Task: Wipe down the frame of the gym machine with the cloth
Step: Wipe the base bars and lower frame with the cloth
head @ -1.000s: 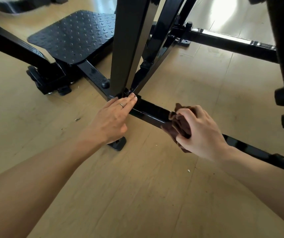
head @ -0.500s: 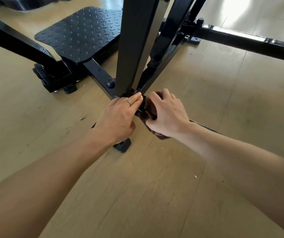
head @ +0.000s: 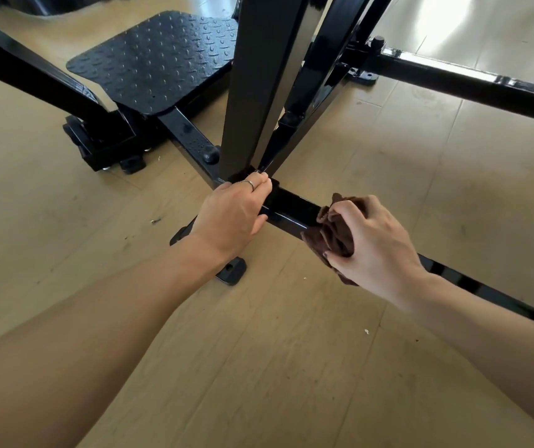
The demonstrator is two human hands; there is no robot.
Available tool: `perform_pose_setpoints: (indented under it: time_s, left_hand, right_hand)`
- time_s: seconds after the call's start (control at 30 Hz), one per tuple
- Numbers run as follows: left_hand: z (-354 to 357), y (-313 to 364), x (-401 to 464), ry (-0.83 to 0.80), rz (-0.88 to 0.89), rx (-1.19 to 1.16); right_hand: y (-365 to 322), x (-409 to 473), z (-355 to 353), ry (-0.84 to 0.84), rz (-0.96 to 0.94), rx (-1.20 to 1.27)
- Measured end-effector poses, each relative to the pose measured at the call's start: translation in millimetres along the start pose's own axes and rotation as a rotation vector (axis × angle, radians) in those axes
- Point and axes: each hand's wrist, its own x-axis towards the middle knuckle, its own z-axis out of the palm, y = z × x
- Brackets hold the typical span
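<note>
A black gym machine frame stands on the wooden floor. Its low base bar (head: 294, 208) runs from the central joint toward the lower right. My right hand (head: 375, 244) grips a bunched brown cloth (head: 333, 236) and presses it on that bar, a short way right of the joint. My left hand (head: 236, 215) rests on the joint at the foot of the upright post (head: 256, 92), fingers fairly straight against the metal, a ring on one finger. Part of the bar is hidden under my right hand and forearm.
A studded black footplate (head: 155, 59) lies at the upper left beside a slanted bar (head: 26, 69). Another base bar (head: 453, 79) crosses the upper right. A rubber foot (head: 231, 270) sits under my left wrist. Small crumbs dot the floor.
My right hand slid the cloth in to the joint beside my left hand, then back out to the right along the base bar. My left hand stayed on the joint.
</note>
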Motion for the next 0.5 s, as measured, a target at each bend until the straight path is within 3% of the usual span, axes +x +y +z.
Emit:
perform_pose_setpoints:
  time_s: [0.33, 0.5]
  left_hand:
    - [9, -1, -1, -0.023, -0.035, 0.055]
    - [8, 2, -2, 0.002, -0.017, 0.089]
  right_hand:
    - [-62, 88, 25, -0.087, -0.074, 0.092]
    - [-45, 69, 16, -0.098, -0.067, 0.099]
